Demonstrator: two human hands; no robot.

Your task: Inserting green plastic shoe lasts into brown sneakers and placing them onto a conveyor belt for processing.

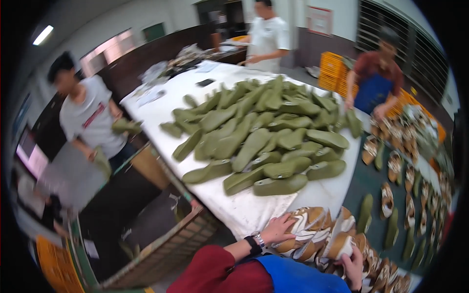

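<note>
- The left hand (pixel 276 228) lies flat, fingers spread, on a pile of brown and white shoe tops (pixel 312 232) at the near edge of the white table (pixel 234 207).
- The right hand (pixel 352 266) holds one brown and white shoe piece (pixel 338 246), fingers curled around it, just right of that pile.
- A big heap of green soles (pixel 264 132) covers the middle of the table.
- Right of the table, more shoes and soles (pixel 395 195) lie on a dark green belt (pixel 364 183).
- Left of the table, a person in a grey shirt (pixel 90 117) holds green soles.
- Past the far end of the table, a person in white (pixel 267 36) stands.
- At the table's far right corner, a person in a blue apron (pixel 373 80) stands by orange crates (pixel 332 66).
</note>
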